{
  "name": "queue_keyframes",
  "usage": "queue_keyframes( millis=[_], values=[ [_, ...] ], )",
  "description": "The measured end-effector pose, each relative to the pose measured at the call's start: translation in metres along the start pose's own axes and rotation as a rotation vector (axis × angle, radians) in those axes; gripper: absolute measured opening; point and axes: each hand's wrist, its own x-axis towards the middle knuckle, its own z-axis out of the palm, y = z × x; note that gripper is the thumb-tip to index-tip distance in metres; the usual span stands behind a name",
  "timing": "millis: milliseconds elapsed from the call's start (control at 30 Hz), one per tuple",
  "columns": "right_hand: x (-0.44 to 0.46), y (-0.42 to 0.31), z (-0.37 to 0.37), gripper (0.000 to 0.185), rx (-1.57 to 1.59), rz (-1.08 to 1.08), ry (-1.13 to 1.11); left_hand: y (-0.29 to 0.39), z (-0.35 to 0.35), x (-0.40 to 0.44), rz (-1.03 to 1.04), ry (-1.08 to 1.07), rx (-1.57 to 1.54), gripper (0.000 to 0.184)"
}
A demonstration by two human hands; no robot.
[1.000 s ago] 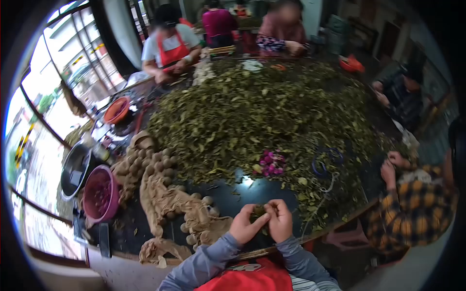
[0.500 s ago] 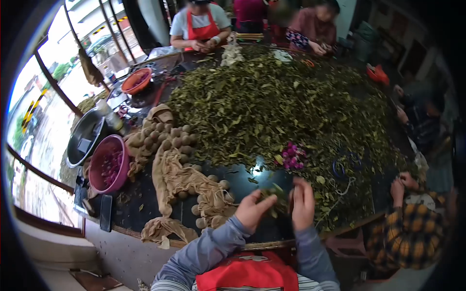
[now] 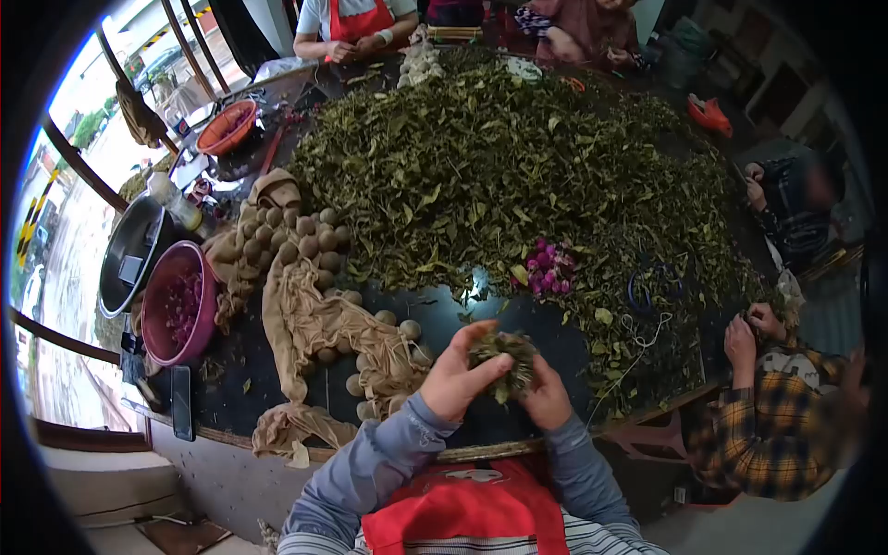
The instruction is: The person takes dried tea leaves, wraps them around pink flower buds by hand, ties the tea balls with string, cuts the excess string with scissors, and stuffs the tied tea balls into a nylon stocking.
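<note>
A bundle of greenish leaves (image 3: 504, 363) is held between my two hands above the near edge of the dark table. Fingers of my left hand (image 3: 458, 375) wrap round its left side, with the thumb across the front. On the right side my right hand (image 3: 544, 393) presses against the bundle, its fingertips partly hidden behind the leaves. Beyond them lies a large heap of leaves (image 3: 518, 185), with magenta flowers (image 3: 548, 268) at its near edge. Tan cloth (image 3: 324, 319) with round balls tied in it lies left of my hands.
At the left are a pink basin (image 3: 178, 301) of magenta flowers, a metal basin (image 3: 134, 254), an orange basket (image 3: 227, 128) and a phone (image 3: 182, 403). White string (image 3: 640, 344) lies at the right. Several people's hands work round the table, the nearest pair (image 3: 751, 335) at the right.
The view has shifted. My right hand, apart from the leaves half a second ago, is back against them. The bundle now looks larger and rounder between my hands.
</note>
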Motion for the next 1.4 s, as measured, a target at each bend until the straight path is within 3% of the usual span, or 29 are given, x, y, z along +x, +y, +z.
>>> queue_keyframes(
  millis=[67,133,167,300,367,400,467,533,567,633,667,800,867,900,967,1167,1333,1400],
  values=[
    [-0.020,0.009,-0.004,0.051,0.128,0.154,0.133,-0.010,0.009,0.000,-0.007,-0.012,0.090,0.054],
    [-0.033,0.015,-0.004,0.051,0.250,0.309,0.245,-0.014,0.018,-0.002,0.067,0.065,0.515,0.054],
    [-0.038,0.014,-0.003,0.051,0.248,0.322,0.220,-0.012,0.017,-0.003,0.069,0.091,0.504,0.054],
    [-0.053,-0.007,-0.005,0.047,0.078,0.247,0.311,-0.008,0.011,-0.010,0.902,0.046,1.374,0.056],
    [-0.053,-0.012,0.000,0.046,-0.028,0.256,0.263,-0.030,0.002,-0.028,0.688,-0.074,1.189,0.062],
    [-0.052,-0.014,0.006,0.044,-0.124,0.248,0.242,-0.031,0.000,-0.041,0.681,-0.058,1.184,0.062],
    [-0.051,-0.019,0.021,0.042,-0.305,0.227,0.217,-0.025,-0.006,-0.071,0.253,-0.122,0.759,0.062],
    [-0.037,-0.024,0.037,0.041,-0.421,0.161,0.056,-0.038,-0.019,-0.093,-0.015,-0.113,0.113,0.061],
    [-0.031,-0.023,0.046,0.041,-0.421,0.164,0.062,-0.032,-0.023,-0.097,-0.020,-0.117,0.114,0.061],
    [-0.018,-0.022,0.062,0.040,-0.579,-0.094,-0.051,-0.015,-0.027,-0.107,-0.121,0.005,-0.273,0.050],
    [-0.013,-0.019,0.065,0.040,-0.579,-0.091,-0.052,-0.006,-0.033,-0.112,-0.123,0.006,-0.275,0.050],
    [0.001,-0.003,0.081,0.037,-0.864,-0.024,-0.213,0.035,-0.060,-0.120,-0.406,-0.451,0.636,0.038],
    [0.008,-0.002,0.082,0.036,-0.880,0.045,-0.250,0.042,-0.052,-0.118,-0.374,-0.086,0.862,0.028],
    [0.013,-0.002,0.080,0.036,-0.900,0.095,-0.296,0.042,-0.054,-0.114,-0.373,-0.097,0.861,0.028],
    [0.026,-0.004,0.076,0.036,-0.941,0.183,-0.372,0.043,-0.061,-0.100,0.271,0.126,1.379,0.028],
    [0.016,0.005,0.081,0.038,-0.949,-0.012,-0.303,0.046,-0.060,-0.068,0.335,0.135,1.533,0.023],
    [0.020,0.001,0.081,0.041,-1.024,0.027,-0.324,0.048,-0.082,-0.040,0.125,-0.115,1.581,0.017],
    [0.022,-0.001,0.082,0.041,-1.030,0.048,-0.354,0.048,-0.071,-0.036,0.048,-0.183,1.770,0.014]
  ],
)
